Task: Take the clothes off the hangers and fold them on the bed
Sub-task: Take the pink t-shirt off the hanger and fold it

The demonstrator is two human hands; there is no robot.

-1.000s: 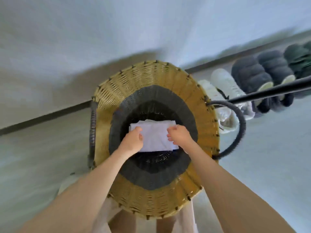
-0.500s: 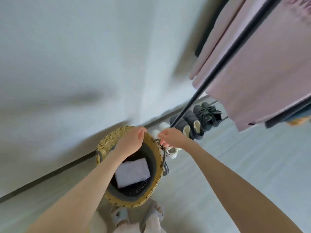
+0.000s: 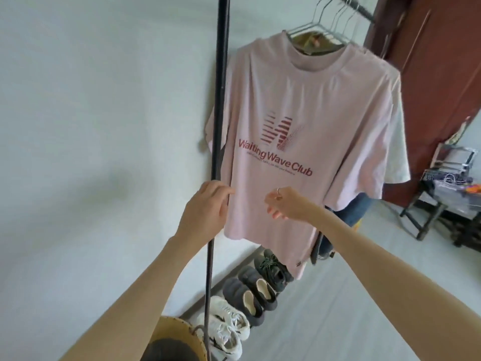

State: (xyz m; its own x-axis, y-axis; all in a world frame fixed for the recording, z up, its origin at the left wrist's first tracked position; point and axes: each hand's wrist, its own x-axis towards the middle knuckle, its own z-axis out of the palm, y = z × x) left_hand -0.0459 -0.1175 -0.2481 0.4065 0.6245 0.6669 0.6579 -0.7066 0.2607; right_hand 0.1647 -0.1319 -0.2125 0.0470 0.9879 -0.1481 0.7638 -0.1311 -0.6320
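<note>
Your left hand (image 3: 208, 207) and right hand (image 3: 282, 204) reach up with loose, spread grips holding nothing, because the pink T-shirt (image 3: 307, 131) hangs on its wire hanger (image 3: 316, 24) ahead.

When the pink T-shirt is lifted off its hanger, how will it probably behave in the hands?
The pink T-shirt is probably floppy: it drapes in soft folds from the wire hanger. It looks thin, so likely light. Its hem hangs loose near the left hand and right hand, so it may swing.
</note>
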